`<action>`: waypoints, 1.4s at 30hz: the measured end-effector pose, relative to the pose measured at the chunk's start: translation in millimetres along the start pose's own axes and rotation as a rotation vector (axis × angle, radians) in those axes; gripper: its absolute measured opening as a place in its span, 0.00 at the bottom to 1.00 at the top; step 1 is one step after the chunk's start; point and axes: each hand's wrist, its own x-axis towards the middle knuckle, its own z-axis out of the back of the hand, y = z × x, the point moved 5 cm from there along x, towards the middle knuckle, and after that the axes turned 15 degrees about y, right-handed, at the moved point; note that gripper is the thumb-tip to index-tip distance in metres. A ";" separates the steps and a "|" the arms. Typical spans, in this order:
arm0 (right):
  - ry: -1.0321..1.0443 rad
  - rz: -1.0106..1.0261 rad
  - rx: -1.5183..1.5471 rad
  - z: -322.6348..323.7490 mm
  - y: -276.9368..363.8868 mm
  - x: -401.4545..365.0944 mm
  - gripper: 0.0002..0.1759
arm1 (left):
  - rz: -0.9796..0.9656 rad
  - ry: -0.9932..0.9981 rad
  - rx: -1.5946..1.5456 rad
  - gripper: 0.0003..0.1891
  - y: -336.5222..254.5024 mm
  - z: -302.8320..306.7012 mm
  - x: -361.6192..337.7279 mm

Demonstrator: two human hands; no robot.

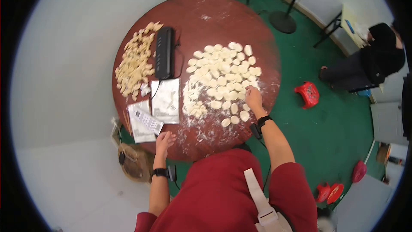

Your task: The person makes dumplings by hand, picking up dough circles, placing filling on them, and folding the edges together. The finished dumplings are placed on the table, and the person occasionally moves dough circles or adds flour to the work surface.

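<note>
My right hand (253,97) reaches over the right side of many flat, pale dough rounds (223,71), fingers bent together at their edge. Whether a round is between its fingertips is too small to make out. My left hand (164,141) is at the table's near edge with its fingers stretched and apart, holding nothing. Just beyond it lies a white printed strip (148,120) on one silvery bag (139,134); a second silvery bag (166,103) lies alongside. Small dough lumps (198,109) rest in loose flour, left of the near rounds.
Twisted, shaped dough pieces (135,62) cover the left of the round red table (201,15). A black elongated appliance (165,53) with a cord stands beside them. On the green floor are a red stool (307,94) and a fan (283,21). Another person (365,66) is at the right.
</note>
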 end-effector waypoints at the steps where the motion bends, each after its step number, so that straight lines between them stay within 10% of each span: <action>1: 0.039 0.095 0.008 -8.3 14.1 -2.1 0.09 | -0.020 0.016 0.003 0.14 -0.4 -2.9 2.0; 12: 0.548 0.359 0.000 -117.3 125.9 -18.5 0.07 | -0.137 0.132 0.123 0.13 7.1 -43.9 50.3; 26: 0.499 0.241 -0.115 -138.0 145.1 -20.9 0.17 | -0.653 -0.055 0.817 0.07 -58.4 -84.2 128.3; 42: 0.422 0.466 0.035 -174.9 146.0 -9.0 0.12 | -0.610 0.026 0.866 0.11 -57.7 -108.9 169.2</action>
